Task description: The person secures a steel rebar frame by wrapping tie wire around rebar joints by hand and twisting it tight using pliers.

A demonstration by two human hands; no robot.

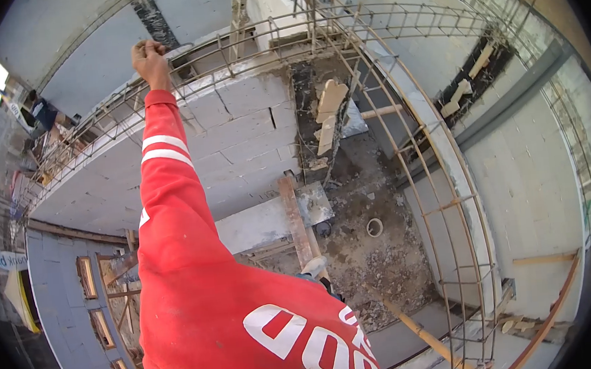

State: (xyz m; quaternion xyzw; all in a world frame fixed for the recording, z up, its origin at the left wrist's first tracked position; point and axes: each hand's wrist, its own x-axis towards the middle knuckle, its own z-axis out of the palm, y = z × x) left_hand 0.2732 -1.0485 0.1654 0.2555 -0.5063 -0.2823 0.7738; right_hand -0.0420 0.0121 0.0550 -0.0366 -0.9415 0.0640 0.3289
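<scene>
My left hand [152, 59], at the end of a red sleeve with white stripes, reaches up and out to the upper left. Its fingers are curled together, and what they hold, if anything, is too small to make out. Right beside it runs a long rebar cage [223, 55] of rusty bars and stirrups along the top of a pale block wall [235, 127]; whether the hand touches the bars I cannot tell. My right hand is out of view.
A second rebar cage [418, 154] curves down the right side. Far below lies a rubble-covered floor [399, 266] with a round ring [374, 227]. A narrow plank [294, 216] runs beneath me, a shoe-like shape [314, 266] on it. Another person [47, 114] is at far left.
</scene>
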